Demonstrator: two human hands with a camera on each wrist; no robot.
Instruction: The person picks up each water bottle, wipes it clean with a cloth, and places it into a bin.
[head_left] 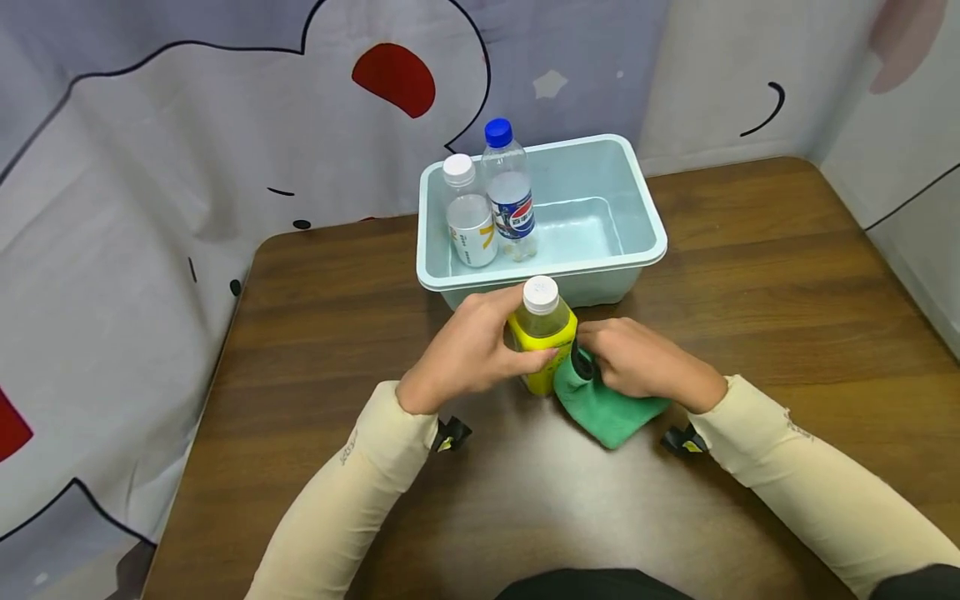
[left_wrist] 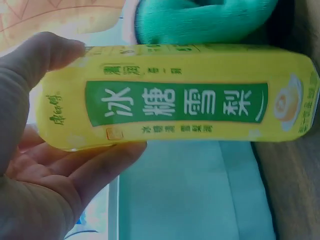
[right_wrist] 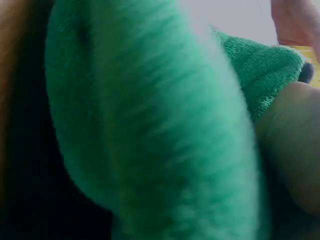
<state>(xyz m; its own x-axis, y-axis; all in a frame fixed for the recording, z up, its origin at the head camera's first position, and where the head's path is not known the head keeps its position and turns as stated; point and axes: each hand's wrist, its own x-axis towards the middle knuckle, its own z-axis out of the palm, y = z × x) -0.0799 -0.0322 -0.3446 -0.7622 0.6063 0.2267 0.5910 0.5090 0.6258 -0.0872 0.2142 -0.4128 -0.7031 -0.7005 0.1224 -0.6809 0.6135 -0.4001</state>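
My left hand [head_left: 480, 346] grips a drink bottle [head_left: 542, 337] with a yellow label and white cap, thumb on one side and fingers round the other. The bottle stands upright in front of the tub; its label [left_wrist: 175, 102] fills the left wrist view. In my right hand [head_left: 637, 358] a green cloth [head_left: 611, 412] is bunched, with a dark strip near the fingers. The cloth lies right against the bottle's right side. Up close in the right wrist view, the fuzzy cloth [right_wrist: 170, 120] hides most of the fingers.
Behind the bottle sits a pale blue plastic tub [head_left: 645, 250]. Inside it, at the left, stand a clear bottle with a white cap [head_left: 471, 221] and a blue-capped Pepsi bottle [head_left: 512, 196]. The wooden table [head_left: 322, 350] ends at a patterned curtain [head_left: 187, 150].
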